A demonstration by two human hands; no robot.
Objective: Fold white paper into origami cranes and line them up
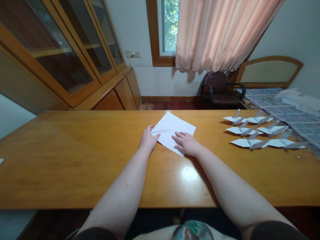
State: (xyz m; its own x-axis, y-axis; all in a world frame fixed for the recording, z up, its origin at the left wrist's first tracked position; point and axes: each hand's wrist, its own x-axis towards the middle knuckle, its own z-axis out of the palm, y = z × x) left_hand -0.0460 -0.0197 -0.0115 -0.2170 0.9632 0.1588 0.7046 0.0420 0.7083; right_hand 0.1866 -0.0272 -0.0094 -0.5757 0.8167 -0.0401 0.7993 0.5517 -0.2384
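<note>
A white sheet of paper [172,127] lies turned cornerwise on the wooden table [87,160], with a faint crease running from its left corner. My left hand [148,139] grips that left corner, the thumb on top and the fingers at the far side of the edge. Flat on the right part of the sheet rests my right hand [187,143], its fingers spread and pointing left. Whether any part of the paper is folded under cannot be seen.
Several folded white paper cranes [247,143] stand in rows at the table's right end. Beyond the table are a brown armchair [217,88], a bed with a checked cover [280,106] and a glass-doored cabinet [100,76]. A pale object [1,161] shows at the left edge.
</note>
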